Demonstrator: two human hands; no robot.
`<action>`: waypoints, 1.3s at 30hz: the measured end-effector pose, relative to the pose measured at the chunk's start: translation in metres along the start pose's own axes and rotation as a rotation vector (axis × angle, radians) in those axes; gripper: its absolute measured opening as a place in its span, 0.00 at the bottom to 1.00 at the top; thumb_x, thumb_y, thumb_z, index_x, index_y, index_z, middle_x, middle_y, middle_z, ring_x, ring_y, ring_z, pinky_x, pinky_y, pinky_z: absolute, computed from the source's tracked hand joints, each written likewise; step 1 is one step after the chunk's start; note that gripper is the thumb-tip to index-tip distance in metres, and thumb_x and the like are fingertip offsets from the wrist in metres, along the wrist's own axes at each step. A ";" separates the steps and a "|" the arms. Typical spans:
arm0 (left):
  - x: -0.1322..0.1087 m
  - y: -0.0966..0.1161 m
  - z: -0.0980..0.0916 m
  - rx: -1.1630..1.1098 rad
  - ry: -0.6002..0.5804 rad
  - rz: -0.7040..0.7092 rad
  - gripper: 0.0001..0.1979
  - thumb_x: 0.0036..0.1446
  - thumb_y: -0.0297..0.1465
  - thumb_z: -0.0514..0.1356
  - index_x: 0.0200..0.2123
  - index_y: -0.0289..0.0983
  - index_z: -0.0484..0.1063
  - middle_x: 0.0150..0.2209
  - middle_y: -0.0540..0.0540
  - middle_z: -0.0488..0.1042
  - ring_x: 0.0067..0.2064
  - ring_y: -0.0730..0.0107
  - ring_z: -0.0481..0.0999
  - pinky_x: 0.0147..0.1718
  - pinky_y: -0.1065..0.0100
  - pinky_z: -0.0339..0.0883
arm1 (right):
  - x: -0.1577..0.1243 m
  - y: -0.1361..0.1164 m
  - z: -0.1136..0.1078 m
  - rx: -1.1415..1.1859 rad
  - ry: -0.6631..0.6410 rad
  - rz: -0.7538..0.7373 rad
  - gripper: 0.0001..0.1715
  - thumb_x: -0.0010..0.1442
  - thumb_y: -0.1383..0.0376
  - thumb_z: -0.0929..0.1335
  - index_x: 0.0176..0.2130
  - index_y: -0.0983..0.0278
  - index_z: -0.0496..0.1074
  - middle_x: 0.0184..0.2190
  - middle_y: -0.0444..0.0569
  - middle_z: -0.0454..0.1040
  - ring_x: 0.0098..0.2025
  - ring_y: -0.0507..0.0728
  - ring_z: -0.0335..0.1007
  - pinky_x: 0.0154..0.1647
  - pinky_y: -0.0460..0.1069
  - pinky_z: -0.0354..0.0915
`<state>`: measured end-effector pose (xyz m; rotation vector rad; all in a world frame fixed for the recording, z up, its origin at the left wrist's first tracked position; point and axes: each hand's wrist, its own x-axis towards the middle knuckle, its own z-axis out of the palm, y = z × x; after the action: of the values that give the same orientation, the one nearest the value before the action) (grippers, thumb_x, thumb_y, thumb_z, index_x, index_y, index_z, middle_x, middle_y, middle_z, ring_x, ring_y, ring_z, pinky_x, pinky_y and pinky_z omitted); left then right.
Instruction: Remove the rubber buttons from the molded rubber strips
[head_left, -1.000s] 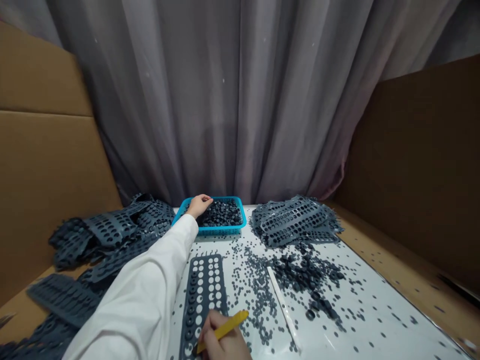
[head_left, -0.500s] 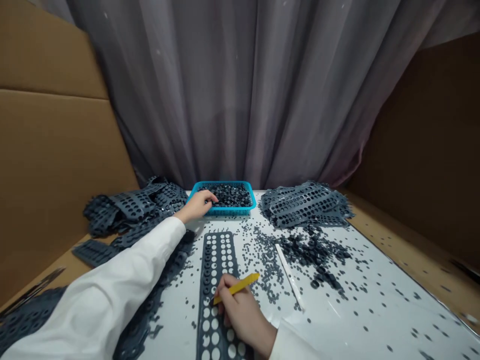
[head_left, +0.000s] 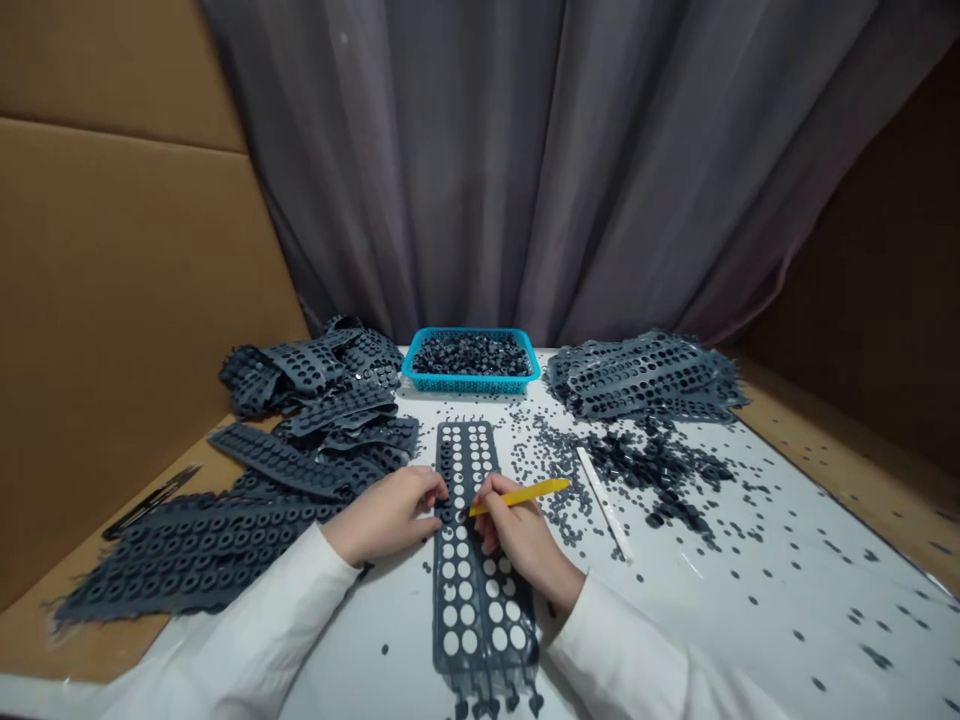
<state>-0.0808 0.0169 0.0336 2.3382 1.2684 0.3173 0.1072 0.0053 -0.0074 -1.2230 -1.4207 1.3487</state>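
Note:
A dark rubber strip with rows of round holes lies lengthwise before me on the white tabletop. White shows through many holes; dark rings fill part of the left row. My left hand rests at the strip's left edge, fingers curled, thumb and forefinger apart with their tips touching it. My right hand lies over the strip's right half, gripping a yellow pen-shaped tool. The tool's tip points down at the holes near the middle. Small dark pieces fill a blue basket beyond the strip.
Perforated dark strips are heaped at the left and back right. More strips lie by my left arm. Loose dark rings, tiny discs and a white stick lie to the right. Cardboard walls and a grey curtain surround the table.
My left hand has come back from the blue basket to the strip's left edge. My right hand still holds the yellow tool over the strip. The view has shifted.

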 end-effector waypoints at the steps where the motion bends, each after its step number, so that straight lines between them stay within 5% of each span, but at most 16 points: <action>1: 0.000 0.000 0.003 -0.021 0.015 0.001 0.09 0.47 0.26 0.58 0.35 0.38 0.69 0.29 0.50 0.68 0.32 0.68 0.68 0.31 0.71 0.59 | 0.001 -0.001 0.001 -0.020 -0.013 -0.006 0.11 0.57 0.62 0.58 0.25 0.63 0.60 0.16 0.37 0.62 0.13 0.46 0.56 0.14 0.41 0.52; 9: 0.005 -0.005 0.015 -0.089 0.055 0.015 0.05 0.48 0.26 0.57 0.32 0.38 0.69 0.25 0.52 0.68 0.28 0.71 0.67 0.28 0.72 0.58 | 0.004 0.000 0.003 -0.116 -0.086 0.000 0.10 0.57 0.67 0.57 0.25 0.63 0.61 0.17 0.38 0.62 0.15 0.47 0.56 0.16 0.42 0.52; 19: 0.002 -0.004 0.020 0.067 0.023 0.082 0.09 0.52 0.26 0.56 0.38 0.40 0.70 0.32 0.48 0.70 0.36 0.66 0.70 0.35 0.69 0.62 | 0.007 -0.010 0.006 -0.367 -0.093 -0.124 0.12 0.57 0.70 0.56 0.23 0.62 0.57 0.18 0.41 0.62 0.23 0.51 0.59 0.25 0.45 0.55; 29: 0.003 -0.003 0.025 0.338 -0.023 0.212 0.09 0.61 0.25 0.50 0.32 0.36 0.68 0.33 0.46 0.69 0.36 0.65 0.70 0.35 0.67 0.63 | 0.013 -0.005 0.004 -0.171 -0.128 0.050 0.12 0.57 0.69 0.56 0.23 0.62 0.57 0.15 0.38 0.61 0.13 0.47 0.55 0.13 0.41 0.50; 33: 0.007 -0.012 0.023 0.123 0.025 0.192 0.08 0.61 0.26 0.51 0.32 0.36 0.68 0.32 0.47 0.70 0.35 0.67 0.70 0.35 0.69 0.63 | 0.012 -0.005 0.003 -0.169 -0.126 0.062 0.12 0.57 0.70 0.56 0.23 0.63 0.58 0.15 0.38 0.60 0.12 0.47 0.56 0.12 0.41 0.51; 39: 0.008 -0.015 -0.002 -0.302 0.337 -0.042 0.06 0.58 0.32 0.55 0.33 0.37 0.71 0.31 0.49 0.73 0.32 0.69 0.71 0.31 0.72 0.62 | 0.014 -0.005 0.002 -0.121 -0.138 0.120 0.11 0.57 0.67 0.57 0.25 0.63 0.60 0.16 0.39 0.63 0.11 0.46 0.56 0.10 0.41 0.52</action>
<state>-0.0878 0.0313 0.0279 2.0536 1.3108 0.8557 0.1021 0.0183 -0.0036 -1.3337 -1.5660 1.4706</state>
